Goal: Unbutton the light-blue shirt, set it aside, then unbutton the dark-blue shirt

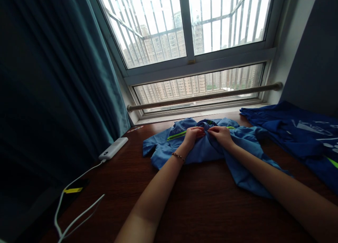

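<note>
Shirt: a light-blue shirt [203, 153] lies spread on the brown wooden desk [200, 204], near the far edge under the window [185, 24], and both hands are right on it
Left hand: the left hand [194, 133] is curled at the collar area, fingers bunched in on a fold of cloth, so a narrow pinch on the fabric
Right hand: the right hand [221, 133] mirrors it just beside, fingertips closed on the same stretch of cloth, the two hands almost touching
Arms: both forearms reach forward and converge over the desk, wrists low; a beaded bracelet [178, 156] sits on the left wrist
Handling: thin, soft and light by the look of it, limp enough to wrinkle and slide on the smooth wood; nothing fragile here
Where to hold: the collar and the seams by the neon-green stripe [176, 135] look like the firmest spots, better than the loose body of the cloth
Right side: a darker blue garment [298, 134] with white print lies heaped, close to the shirt's sleeve
Left side: a white power bank [113, 148] with its white cable [76, 179] trailing off, well apart from the shirt, beside a teal curtain [52, 77]
</note>
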Demonstrator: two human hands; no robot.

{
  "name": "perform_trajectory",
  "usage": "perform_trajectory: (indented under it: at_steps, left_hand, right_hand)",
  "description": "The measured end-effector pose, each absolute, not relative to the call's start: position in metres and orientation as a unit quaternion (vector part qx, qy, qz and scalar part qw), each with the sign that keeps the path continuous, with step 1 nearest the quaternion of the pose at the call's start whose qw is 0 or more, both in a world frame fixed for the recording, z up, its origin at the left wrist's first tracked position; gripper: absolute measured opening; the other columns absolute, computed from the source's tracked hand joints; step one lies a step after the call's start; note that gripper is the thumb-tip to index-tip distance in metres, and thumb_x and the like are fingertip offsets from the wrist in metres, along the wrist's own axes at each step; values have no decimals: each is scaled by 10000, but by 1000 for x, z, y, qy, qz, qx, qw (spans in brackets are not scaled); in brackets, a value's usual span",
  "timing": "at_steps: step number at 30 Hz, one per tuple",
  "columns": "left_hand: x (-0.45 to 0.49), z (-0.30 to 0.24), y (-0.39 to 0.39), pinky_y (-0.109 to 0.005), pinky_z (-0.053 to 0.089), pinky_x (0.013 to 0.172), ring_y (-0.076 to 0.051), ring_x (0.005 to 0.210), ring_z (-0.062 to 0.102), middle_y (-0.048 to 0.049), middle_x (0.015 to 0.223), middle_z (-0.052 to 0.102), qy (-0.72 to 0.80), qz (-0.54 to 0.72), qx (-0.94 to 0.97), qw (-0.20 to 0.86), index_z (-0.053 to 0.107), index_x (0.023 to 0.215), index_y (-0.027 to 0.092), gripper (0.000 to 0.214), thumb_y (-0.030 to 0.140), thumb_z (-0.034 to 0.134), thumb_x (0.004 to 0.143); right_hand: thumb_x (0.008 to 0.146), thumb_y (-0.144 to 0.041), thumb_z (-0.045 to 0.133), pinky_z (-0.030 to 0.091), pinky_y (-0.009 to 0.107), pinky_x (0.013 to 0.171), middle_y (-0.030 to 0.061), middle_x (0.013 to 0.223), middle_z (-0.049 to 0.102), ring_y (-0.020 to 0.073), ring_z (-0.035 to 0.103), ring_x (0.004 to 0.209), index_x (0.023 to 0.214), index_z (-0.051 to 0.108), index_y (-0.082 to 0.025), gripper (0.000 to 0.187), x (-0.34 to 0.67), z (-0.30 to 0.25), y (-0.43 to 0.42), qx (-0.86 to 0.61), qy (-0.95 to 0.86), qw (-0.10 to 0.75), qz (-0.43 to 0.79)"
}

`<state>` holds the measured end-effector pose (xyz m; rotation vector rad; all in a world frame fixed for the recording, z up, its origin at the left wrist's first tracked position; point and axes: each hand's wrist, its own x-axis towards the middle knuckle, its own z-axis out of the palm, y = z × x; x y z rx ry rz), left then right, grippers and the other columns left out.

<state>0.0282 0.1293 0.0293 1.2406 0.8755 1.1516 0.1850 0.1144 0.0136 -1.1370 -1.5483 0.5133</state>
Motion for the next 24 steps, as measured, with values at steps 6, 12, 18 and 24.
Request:
perform_trajectory:
  at_steps: [6,12,18,24]
  left_hand:
    - [31,19,131,-296,468,741,-177,746,614,-83,826,678,368,481,651,458,684,854,112,259,150,678,598]
    - [38,18,122,-279,453,754,-165,774,598,-54,847,672,421,455,758,202,686,874,163,207,130,570,706]
    - [39,21,112,-258,434,724,-152,741,559,-39,811,627,430,410,801,74,662,878,171,193,120,544,734]
    - [42,25,110,-256,431,699,-148,713,551,-31,763,612,427,422,796,74,629,809,155,112,123,596,707]
  right_hand:
    - [694,-335,594,460,274,594,37,670,650,187,601,614,763,689,-160,211,184,4,118,-482,-640,547,242]
    - [745,-378,553,421,275,587,41,666,641,188,586,622,701,669,-163,248,176,3,108,-500,-680,523,117]
    - [747,-326,525,424,285,623,37,706,661,205,606,669,695,688,-181,224,171,1,107,-513,-665,525,138]
    - [729,-337,506,432,306,648,47,697,659,218,601,661,730,691,-162,255,175,-1,111,-539,-614,555,159]
